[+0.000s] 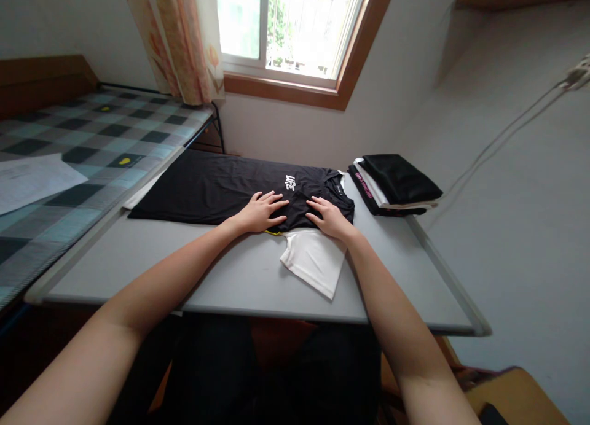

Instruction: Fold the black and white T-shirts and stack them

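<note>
A black T-shirt (207, 188) with white lettering on its chest lies spread on the grey table (221, 277), its collar toward the right. One white sleeve (316, 259) sticks out from the near side, and a small yellow edge shows beside it. My left hand (262, 212) rests flat on the shirt just below the lettering, fingers spread. Near the collar, my right hand (329, 217) also lies on the cloth with its fingers apart. Neither hand grips anything. The far sleeve is hidden from view.
At the table's right back edge sits a stack of folded clothes (396, 182), black on top. A bed with a checked cover (115, 130) adjoins on the left, with white paper (37, 179) on it. Behind are a window (295, 32) and curtain (184, 44); a cord (502, 130) hangs right.
</note>
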### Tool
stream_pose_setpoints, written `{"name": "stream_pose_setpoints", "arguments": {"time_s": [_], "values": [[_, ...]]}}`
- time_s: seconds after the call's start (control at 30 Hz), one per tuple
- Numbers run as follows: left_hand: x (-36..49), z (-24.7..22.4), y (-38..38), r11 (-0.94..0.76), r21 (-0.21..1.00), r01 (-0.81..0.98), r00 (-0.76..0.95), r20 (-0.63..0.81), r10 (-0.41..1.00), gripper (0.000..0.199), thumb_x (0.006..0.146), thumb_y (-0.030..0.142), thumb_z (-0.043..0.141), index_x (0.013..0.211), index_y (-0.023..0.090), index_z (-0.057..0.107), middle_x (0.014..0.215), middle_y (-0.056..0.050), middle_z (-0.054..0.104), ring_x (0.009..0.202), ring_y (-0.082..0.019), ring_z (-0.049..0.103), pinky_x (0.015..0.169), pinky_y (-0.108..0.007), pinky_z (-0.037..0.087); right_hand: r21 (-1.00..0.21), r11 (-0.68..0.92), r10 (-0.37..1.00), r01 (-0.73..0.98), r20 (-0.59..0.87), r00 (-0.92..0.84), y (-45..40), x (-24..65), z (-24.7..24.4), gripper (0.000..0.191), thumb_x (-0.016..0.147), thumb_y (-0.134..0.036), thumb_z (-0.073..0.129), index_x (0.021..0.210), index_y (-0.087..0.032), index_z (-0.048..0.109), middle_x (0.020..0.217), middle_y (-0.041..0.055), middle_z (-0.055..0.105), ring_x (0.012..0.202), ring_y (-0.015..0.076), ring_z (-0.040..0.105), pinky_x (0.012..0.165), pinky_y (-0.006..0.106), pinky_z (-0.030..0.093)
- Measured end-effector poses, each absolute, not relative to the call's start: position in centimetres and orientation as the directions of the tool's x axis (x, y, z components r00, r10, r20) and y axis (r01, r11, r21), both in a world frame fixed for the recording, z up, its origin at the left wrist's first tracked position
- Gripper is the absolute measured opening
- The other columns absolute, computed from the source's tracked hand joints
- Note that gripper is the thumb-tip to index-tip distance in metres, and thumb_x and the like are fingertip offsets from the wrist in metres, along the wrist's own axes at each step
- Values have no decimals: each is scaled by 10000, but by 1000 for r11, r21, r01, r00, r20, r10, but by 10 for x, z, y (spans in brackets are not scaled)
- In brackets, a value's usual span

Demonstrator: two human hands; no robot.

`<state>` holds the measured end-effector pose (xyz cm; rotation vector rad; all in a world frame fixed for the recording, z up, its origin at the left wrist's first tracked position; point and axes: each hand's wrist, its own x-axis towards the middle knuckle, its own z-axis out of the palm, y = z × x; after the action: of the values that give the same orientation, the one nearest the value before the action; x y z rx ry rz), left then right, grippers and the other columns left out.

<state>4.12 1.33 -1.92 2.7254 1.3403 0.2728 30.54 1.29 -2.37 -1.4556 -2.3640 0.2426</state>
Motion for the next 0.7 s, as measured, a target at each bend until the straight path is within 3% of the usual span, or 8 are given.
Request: {"name": "stream_pose_setpoints", "arguments": {"time_s": [0.7], "values": [[41, -18, 13, -609, 169, 775, 598, 117, 793, 583, 989, 558, 407, 1506, 289, 425, 1582, -83, 387, 1481, -285, 288, 1192, -530, 179, -318, 451, 892, 834, 201, -405, 13, 305, -24, 480, 941, -360, 586, 1393, -199, 594, 1509, 117, 490, 1408, 293, 434, 1173, 477, 348]]}}
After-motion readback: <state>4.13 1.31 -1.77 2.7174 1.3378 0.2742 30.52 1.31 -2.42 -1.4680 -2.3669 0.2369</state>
